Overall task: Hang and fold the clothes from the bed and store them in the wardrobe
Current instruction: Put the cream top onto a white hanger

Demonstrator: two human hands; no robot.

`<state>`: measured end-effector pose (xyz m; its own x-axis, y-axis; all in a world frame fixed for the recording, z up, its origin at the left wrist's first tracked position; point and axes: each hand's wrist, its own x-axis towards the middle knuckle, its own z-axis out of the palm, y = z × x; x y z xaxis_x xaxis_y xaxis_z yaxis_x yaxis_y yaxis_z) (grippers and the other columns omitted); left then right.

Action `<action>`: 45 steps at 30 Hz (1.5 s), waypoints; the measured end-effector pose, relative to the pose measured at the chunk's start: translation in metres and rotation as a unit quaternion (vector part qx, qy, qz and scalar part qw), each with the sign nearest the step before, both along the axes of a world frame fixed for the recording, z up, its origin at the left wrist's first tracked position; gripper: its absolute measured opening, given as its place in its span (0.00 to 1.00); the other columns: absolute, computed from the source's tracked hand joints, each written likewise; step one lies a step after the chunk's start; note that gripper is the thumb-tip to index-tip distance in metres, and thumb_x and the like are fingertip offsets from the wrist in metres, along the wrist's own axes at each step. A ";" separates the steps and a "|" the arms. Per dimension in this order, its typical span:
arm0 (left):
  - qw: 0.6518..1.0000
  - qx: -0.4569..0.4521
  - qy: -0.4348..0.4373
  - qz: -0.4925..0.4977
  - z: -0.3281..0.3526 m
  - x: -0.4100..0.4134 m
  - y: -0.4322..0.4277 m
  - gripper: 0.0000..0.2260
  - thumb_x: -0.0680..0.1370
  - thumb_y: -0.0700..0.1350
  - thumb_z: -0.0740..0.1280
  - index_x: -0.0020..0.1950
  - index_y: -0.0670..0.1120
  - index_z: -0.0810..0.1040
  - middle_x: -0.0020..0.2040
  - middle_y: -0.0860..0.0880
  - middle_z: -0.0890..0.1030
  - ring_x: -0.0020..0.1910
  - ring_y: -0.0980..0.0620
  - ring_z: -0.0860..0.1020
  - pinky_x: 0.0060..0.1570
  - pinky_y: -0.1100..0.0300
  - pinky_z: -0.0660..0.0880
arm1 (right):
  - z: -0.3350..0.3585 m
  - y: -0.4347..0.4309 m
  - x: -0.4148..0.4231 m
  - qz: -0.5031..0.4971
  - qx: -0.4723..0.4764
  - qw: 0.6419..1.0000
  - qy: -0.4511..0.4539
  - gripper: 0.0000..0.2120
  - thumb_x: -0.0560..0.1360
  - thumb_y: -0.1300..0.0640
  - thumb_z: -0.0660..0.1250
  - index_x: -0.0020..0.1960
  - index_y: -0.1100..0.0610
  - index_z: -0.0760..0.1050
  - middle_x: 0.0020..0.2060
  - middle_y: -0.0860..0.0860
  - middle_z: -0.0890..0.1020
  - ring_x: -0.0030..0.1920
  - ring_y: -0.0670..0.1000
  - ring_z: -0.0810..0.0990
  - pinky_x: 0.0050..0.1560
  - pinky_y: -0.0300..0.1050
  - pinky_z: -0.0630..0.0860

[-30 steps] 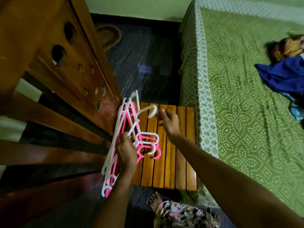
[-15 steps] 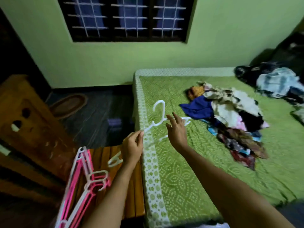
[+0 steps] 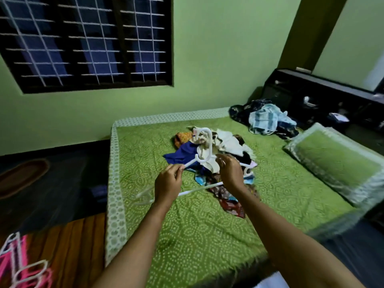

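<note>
White plastic hanger (image 3: pixel 190 162) is up over the green bedspread (image 3: pixel 187 229), hook pointing to twelve o'clock. The left hand (image 3: pixel 168 183) pinches the hanger's shoulder arm between thumb and fingertips. The right hand (image 3: pixel 230 173) sits at the hanger's three o'clock side with its fingers bent right at the neck, and the plastic runs behind it, so I cannot tell whether it grips or only touches. Straight behind the hanger, at twelve, the clothes pile (image 3: pixel 226 144) lies mid-bed, a blue piece (image 3: pixel 182 152) at its nine o'clock edge. A second heap (image 3: pixel 268 119) lies at two o'clock, a pillow (image 3: pixel 336 165) at three. Down at eight o'clock, pink and white hangers (image 3: pixel 20 267) rest on a wooden bench (image 3: pixel 79 246).
</note>
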<state>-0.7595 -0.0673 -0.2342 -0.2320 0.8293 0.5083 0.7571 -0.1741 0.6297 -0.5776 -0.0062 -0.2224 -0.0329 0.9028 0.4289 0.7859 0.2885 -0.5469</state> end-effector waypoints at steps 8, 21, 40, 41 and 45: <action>0.999 -0.007 0.040 -0.028 -0.009 0.058 0.083 0.14 0.81 0.46 0.60 0.57 0.40 0.80 0.47 0.41 0.80 0.45 0.40 0.78 0.37 0.55 0.69 | -0.005 0.076 0.061 -0.015 -0.014 1.000 0.007 0.10 0.77 0.63 0.64 0.56 0.61 0.81 0.48 0.59 0.82 0.49 0.59 0.78 0.40 0.46 0.68; 0.997 -0.055 0.025 0.047 -0.020 0.100 0.226 0.12 0.80 0.46 0.61 0.56 0.42 0.81 0.46 0.43 0.81 0.42 0.42 0.79 0.33 0.58 0.64 | -0.005 0.231 0.090 0.042 -0.051 0.998 0.006 0.12 0.77 0.63 0.64 0.59 0.61 0.79 0.52 0.60 0.82 0.51 0.59 0.79 0.48 0.51 0.76; 0.936 -0.124 -0.048 0.327 -0.076 0.177 0.336 0.10 0.80 0.44 0.62 0.53 0.41 0.82 0.46 0.41 0.82 0.41 0.40 0.77 0.35 0.57 0.62 | -0.104 0.439 0.150 0.241 -0.215 0.945 -0.042 0.12 0.75 0.66 0.61 0.54 0.65 0.80 0.53 0.62 0.81 0.54 0.61 0.79 0.52 0.53 0.77; 0.930 -0.125 -0.047 0.342 -0.079 0.179 0.339 0.10 0.80 0.44 0.62 0.52 0.41 0.82 0.45 0.41 0.82 0.40 0.39 0.77 0.35 0.57 0.63 | -0.114 0.448 0.151 0.252 -0.229 0.938 -0.057 0.12 0.75 0.66 0.60 0.53 0.65 0.80 0.52 0.62 0.82 0.54 0.60 0.79 0.51 0.52 0.77; 0.910 -0.134 -0.059 0.387 -0.095 0.183 0.347 0.10 0.80 0.43 0.63 0.50 0.40 0.82 0.44 0.40 0.82 0.41 0.38 0.78 0.35 0.54 0.67 | -0.148 0.476 0.148 0.284 -0.276 0.913 -0.103 0.13 0.74 0.65 0.61 0.56 0.65 0.78 0.55 0.61 0.80 0.57 0.60 0.78 0.53 0.49 0.75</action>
<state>-0.5761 0.2801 -0.3294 -0.8393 0.4852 0.2452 0.5123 0.5551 0.6553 -0.4296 0.4701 -0.3709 -0.5908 0.7919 -0.1541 0.6982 0.4062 -0.5895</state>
